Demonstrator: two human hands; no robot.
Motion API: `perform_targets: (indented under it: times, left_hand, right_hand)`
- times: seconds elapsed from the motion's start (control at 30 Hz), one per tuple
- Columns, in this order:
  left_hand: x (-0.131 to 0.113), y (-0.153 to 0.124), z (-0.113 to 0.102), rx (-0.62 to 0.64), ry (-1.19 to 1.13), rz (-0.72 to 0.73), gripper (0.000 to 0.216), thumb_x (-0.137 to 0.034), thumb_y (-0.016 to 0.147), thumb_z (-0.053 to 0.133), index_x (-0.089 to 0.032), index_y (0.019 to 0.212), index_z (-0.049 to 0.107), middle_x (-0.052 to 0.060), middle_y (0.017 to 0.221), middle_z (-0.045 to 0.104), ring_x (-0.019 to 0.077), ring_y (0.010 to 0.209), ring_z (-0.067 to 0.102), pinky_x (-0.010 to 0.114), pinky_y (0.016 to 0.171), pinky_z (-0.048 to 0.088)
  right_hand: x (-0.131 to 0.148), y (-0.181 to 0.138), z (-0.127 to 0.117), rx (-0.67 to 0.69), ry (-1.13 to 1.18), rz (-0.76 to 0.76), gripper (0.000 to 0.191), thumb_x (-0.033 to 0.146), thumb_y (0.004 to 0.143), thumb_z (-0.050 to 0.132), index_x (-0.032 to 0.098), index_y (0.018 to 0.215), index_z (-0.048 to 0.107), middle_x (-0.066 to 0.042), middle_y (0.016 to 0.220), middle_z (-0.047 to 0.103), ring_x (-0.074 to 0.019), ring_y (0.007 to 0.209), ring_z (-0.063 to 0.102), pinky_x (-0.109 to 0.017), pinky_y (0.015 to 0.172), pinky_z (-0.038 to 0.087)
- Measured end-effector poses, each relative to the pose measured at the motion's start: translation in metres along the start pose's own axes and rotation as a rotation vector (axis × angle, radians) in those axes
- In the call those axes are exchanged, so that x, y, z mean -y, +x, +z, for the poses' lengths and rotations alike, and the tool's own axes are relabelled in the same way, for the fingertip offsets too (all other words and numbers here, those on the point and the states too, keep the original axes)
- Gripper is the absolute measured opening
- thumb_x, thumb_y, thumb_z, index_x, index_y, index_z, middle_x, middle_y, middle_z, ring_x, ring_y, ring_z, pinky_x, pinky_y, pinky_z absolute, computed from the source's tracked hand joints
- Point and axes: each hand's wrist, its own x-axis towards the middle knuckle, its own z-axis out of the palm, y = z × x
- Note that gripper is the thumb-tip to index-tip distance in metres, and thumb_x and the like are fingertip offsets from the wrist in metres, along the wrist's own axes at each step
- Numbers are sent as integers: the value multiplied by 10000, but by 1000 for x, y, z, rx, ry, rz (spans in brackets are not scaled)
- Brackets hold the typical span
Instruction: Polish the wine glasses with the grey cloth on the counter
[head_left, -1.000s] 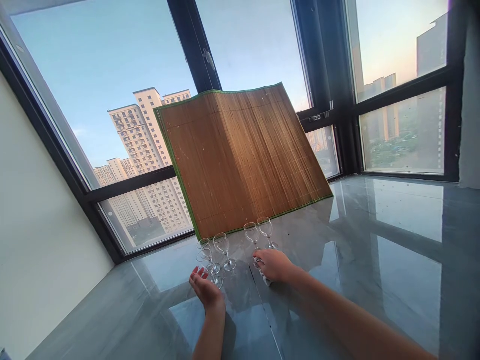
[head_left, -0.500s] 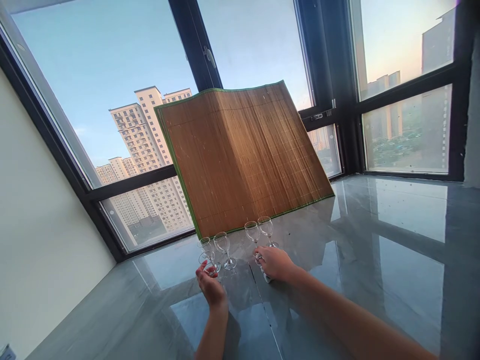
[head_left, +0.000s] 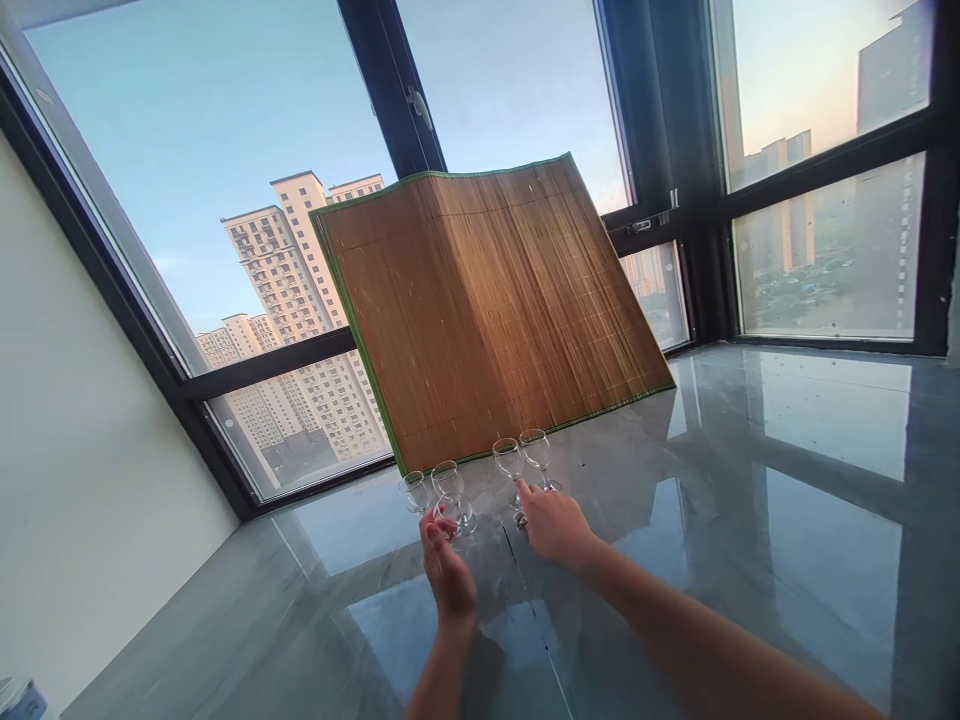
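Note:
Near the middle of the shiny grey surface, my left hand (head_left: 448, 580) is closed around a small clear stemmed wine glass (head_left: 452, 512), palm turned inward. Behind that glass stand two more stemmed glasses, one at the left (head_left: 412, 490) and one closer to the centre (head_left: 445, 480). My right hand (head_left: 556, 525) has its fingers curled at the stem of another wine glass (head_left: 508, 458); the fingertips are partly hidden. Just beyond it, a further glass (head_left: 535, 450) stands upright beside the right hand.
A brown bamboo mat with green edging (head_left: 480, 320) leans against the dark window frame (head_left: 652, 120) behind the glasses. A white wall (head_left: 90, 430) rises at the left. Part of a pale and blue object (head_left: 22, 700) shows in the bottom left corner.
My left hand has moved right with its glass, which now overlaps the glass behind. The right hand has shifted slightly, and a small white patch seen under it is no longer visible.

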Motion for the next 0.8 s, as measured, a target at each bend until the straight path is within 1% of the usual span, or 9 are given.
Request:
perform_targets:
  times: [0.1,0.23,0.33,0.4,0.5,0.57,0.63,0.73,0.8]
  left_hand:
    - [3,2,0,-4,3,1,569,-718,910,307,-222,893,587,26,871,592,191,848,564,333,836,430]
    - [6,4,-1,3,12,13,564,-704,921,302,-219,893,589,26,854,596,192,819,559,339,826,428]
    - [6,4,-1,5,3,6,578,-715,915,309,-212,898,593,34,861,606,200,835,566,343,826,428]
    - [6,4,-1,17,-7,0,587,-722,910,315,-208,878,597,37,859,612,203,832,570,342,809,432]
    - [6,3,-1,41,-7,10,597,-725,909,323,-205,880,614,39,850,621,204,811,569,340,785,435]
    - [6,2,0,56,4,18,588,-709,921,322,-204,917,624,39,851,625,203,810,565,341,791,433]
    - [6,2,-1,66,20,18,580,-687,936,309,-204,959,628,41,856,627,202,810,559,345,800,433]
    - [4,2,-1,65,54,25,590,-679,943,290,-203,1005,632,39,837,625,205,793,557,356,799,437]
    - [3,2,-2,58,86,25,590,-671,946,286,-202,1016,637,36,799,617,209,775,561,364,788,444]
  right_hand:
    - [1,-1,1,-41,-32,-36,481,132,863,518,197,1340,510,-151,1116,662,-324,1105,583,-333,716,457]
    - [3,-2,1,-83,-62,-34,495,91,821,524,189,1306,535,-162,1208,626,-324,1122,547,-324,683,451]
    - [2,-3,0,-40,-40,-33,474,108,832,503,185,1299,534,-156,1163,650,-332,1087,572,-332,687,442]
    - [1,-5,-2,1,-9,-63,432,116,840,485,182,1262,548,-148,1127,669,-327,1052,598,-335,699,432]
    - [1,-5,-4,33,67,-117,422,85,804,499,176,1213,555,-142,1137,673,-306,1022,625,-320,705,402]
    - [0,-5,-4,47,134,-124,444,61,767,521,174,1196,554,-140,1131,677,-290,996,637,-305,694,376]
    - [0,-3,-1,59,190,-121,475,59,727,554,173,1188,551,-126,1070,693,-275,960,645,-292,673,352]
    - [2,-1,2,63,245,-123,503,78,685,576,180,1176,538,-73,945,691,-235,884,638,-272,632,325]
    - [7,0,1,31,380,-121,507,76,661,562,181,1155,522,-41,899,657,-197,813,612,-260,610,322]
